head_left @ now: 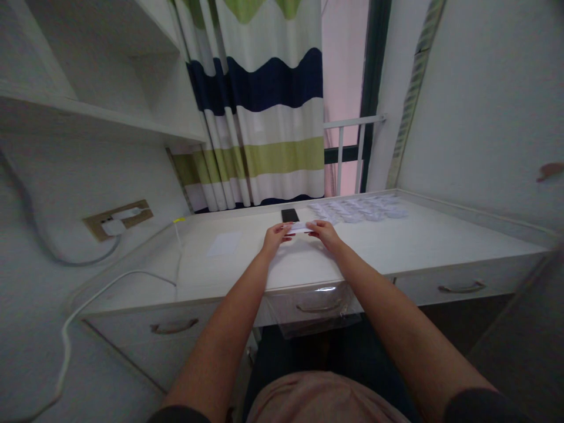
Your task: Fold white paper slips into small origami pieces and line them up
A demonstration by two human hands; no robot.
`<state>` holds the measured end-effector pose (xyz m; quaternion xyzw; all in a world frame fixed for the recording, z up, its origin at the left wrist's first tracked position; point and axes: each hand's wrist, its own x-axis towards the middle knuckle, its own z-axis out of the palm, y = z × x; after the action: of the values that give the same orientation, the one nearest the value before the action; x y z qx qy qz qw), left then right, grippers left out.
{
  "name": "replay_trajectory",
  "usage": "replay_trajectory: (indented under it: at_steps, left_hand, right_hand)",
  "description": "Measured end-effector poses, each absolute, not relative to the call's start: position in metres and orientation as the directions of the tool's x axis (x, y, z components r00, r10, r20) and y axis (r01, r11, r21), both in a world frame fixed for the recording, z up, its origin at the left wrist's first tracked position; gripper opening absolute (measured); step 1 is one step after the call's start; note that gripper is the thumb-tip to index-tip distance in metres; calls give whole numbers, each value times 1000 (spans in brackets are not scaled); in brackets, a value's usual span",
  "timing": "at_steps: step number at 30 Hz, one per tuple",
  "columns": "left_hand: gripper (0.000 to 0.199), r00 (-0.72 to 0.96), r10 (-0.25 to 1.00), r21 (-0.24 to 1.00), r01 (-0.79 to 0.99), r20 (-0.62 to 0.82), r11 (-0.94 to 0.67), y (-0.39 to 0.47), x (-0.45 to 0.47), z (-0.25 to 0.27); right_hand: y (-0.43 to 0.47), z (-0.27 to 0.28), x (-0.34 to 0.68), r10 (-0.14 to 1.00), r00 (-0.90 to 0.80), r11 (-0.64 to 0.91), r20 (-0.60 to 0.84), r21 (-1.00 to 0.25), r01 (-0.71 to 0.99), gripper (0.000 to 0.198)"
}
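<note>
Shirt below; left fingers, right fingers hold white strip

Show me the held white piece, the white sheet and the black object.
White piece (300,227): head view, middle of its visible part.
White sheet (224,244): head view, middle of its surface.
Black object (289,215): head view, on its visible top.

- Held sheet: matt, paper-like.
- Curtain: matt cloth.
- Desktop: smooth, faint sheen.
- Edge film: clear, glossy plastic.
- Drawer handle: smooth metal.
</note>
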<state>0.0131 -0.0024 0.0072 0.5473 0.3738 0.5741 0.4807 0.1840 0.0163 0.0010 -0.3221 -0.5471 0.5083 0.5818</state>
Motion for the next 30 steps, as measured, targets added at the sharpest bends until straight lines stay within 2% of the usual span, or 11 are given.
replay_trajectory:
  at_steps: [9, 14, 19, 30]
  left_hand:
    - [21, 52, 969, 961, -150, 242, -232, 1, 14, 3]
    - [21, 48, 973, 951, -230, 224, -207, 3, 15, 2]
    - [19, 37, 974, 932, -300, 223, -202, 3, 15, 3]
    - [26, 40, 963, 936, -250, 267, -249, 6, 17, 0]
  right_hand:
    - [15, 0, 182, 947, -143, 248, 289, -937, -248, 29]
    - [14, -1, 183, 946, -155, 240, 283, -939, -246, 25]
    - [14, -1, 182, 952, -153, 206, 265, -925, -321, 20]
    - [15, 1, 181, 974, -51, 190, 223, -913, -362, 21]
